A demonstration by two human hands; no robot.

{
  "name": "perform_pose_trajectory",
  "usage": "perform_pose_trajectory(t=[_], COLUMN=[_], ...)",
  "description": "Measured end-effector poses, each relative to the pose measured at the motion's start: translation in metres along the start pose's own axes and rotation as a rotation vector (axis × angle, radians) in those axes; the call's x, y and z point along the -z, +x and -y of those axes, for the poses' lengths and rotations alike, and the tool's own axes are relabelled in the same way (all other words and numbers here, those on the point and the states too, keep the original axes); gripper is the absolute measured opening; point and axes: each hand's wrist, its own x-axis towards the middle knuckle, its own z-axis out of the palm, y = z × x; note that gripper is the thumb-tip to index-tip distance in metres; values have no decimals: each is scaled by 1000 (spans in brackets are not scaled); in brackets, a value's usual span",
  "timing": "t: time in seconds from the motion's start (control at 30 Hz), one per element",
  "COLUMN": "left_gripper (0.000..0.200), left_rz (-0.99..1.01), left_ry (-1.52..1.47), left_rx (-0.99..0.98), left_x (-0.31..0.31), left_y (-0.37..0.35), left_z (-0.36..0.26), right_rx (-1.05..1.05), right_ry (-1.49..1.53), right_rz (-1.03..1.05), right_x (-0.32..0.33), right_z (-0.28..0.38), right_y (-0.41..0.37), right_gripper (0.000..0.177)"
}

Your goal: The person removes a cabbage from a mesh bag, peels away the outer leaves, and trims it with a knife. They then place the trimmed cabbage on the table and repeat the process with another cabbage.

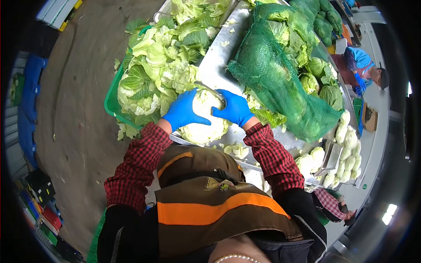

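A pale, trimmed cabbage (pixel 204 103) sits between my two hands over the near end of the metal table. My left hand (pixel 186 109) wears a blue glove and presses on its left side, thumb toward me. Gripping the right side is my right hand (pixel 235 108), also in a blue glove, with its fingers curled at the top. A thin greyish edge shows by those fingers; I cannot tell what it is. Just below my hands lies another pale cabbage (pixel 202 133). Loose cabbage leaves (pixel 151 81) are heaped right beside my left hand.
The leaves fill a green crate (pixel 112 97) on the left. A green mesh sack (pixel 274 72) of cabbages lies on the metal table (pixel 222 50). Trimmed cabbages (pixel 313 160) and bagged white ones (pixel 349 147) are at the right. Two other people work beyond, one in blue gloves (pixel 359 84).
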Motion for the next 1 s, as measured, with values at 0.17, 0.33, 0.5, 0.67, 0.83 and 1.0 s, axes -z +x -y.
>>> perform_pose_trajectory(t=[0.17,0.33,0.5,0.67,0.83,1.0], left_gripper=[126,120,111,114,107,92], left_rz=[-73,-266,-682,-681,-631,-600], left_ry=[-72,-256,-438,-510,-493,-721], left_rx=[-17,38,201,368,128,-8], left_x=[-7,-31,-72,-67,-54,-64], left_y=[-10,-26,-40,-37,-12,0], left_z=[6,24,1,-3,9,23], right_rx=[83,118,-53,-202,101,-71], right_ry=[-59,36,41,138,58,-32], right_rz=[-156,-232,-154,-107,-429,-386], right_x=[-8,-27,-41,-9,15,-23], right_z=[-13,-26,-39,-22,0,2], right_y=[13,72,147,144,-5,-100], right_gripper=[45,37,47,67,17,12])
